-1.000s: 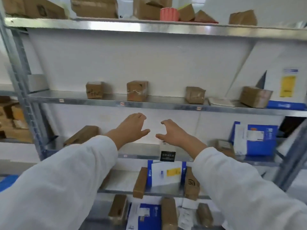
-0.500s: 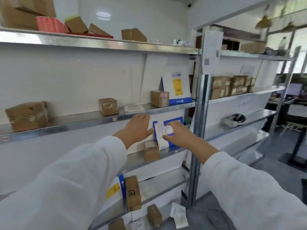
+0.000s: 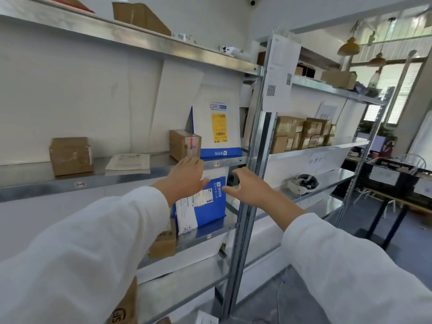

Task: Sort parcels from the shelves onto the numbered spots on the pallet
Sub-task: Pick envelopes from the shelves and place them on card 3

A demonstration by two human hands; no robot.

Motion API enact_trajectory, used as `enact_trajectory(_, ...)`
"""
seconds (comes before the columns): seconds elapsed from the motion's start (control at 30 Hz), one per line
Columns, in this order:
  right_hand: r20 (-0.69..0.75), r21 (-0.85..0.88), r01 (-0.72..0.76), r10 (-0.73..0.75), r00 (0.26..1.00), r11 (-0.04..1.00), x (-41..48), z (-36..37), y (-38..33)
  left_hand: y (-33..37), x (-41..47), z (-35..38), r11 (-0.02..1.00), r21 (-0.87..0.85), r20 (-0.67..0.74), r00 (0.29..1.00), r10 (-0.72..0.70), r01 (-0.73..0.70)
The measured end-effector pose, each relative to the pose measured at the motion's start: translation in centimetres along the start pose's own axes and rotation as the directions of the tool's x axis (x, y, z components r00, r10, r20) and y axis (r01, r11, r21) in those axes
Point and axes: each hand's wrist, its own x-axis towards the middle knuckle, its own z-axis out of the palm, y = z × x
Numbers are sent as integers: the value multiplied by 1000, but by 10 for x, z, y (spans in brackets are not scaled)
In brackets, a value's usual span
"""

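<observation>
Your left hand and right hand, both open and empty, flank the top of the blue-and-white envelope standing upright on the shelf at frame centre, just beyond and below your fingers, the left hand seemingly nearer.

Bright, even daylight comes from the window at the right, which is nearly blown out. The top shelf edge carries pale glare. Wide-angle distortion bends the upright post; the near sleeves look soft.
</observation>
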Motion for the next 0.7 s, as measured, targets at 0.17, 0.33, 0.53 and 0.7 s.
enact_trajectory(0.17,-27,-6,30,-30,999,1000,51,-16,39,7,63,22,999,-31,-11,1000,11,-11)
enact_trajectory(0.33,-26,34,59,-58,998,998,100,-22,73,10,114,33,999,-25,-1,1000,-28,28)
enact_trajectory(0.53,-41,122,135,-131,991,983,180,-26,105,23,179,45,993,-22,-69,991,-114,113)
enact_trajectory(0.7,-8,161,184,-186,983,969,247,-29,131,23,230,60,952,-51,-54,951,-304,301)
